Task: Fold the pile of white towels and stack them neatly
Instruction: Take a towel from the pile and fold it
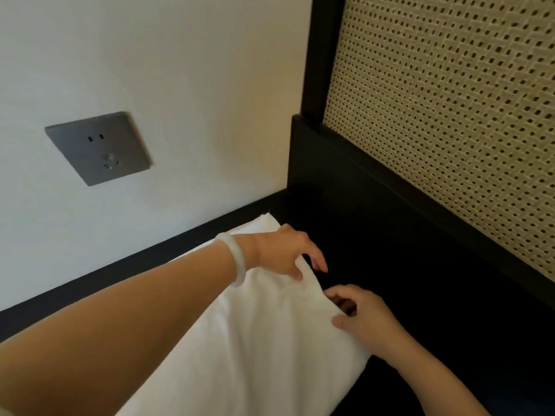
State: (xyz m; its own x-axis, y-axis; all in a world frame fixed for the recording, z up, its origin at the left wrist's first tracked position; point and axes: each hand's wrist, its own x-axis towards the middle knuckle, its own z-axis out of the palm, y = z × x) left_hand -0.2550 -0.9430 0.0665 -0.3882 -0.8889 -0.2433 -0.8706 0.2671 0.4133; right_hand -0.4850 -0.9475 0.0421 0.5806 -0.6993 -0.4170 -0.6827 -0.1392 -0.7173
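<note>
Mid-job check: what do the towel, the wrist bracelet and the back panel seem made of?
The towel: white matte cloth, soft creases, probably cotton. The bracelet: pale, smooth, faintly glossy ring; jade or glass, cannot tell. The panel: woven cane, beige, open holes in the weave. Its frame: dark matte, possibly painted wood.

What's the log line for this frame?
task: fold towels | left hand: grips towel edge | right hand: grips same edge | towel: on dark surface
</note>
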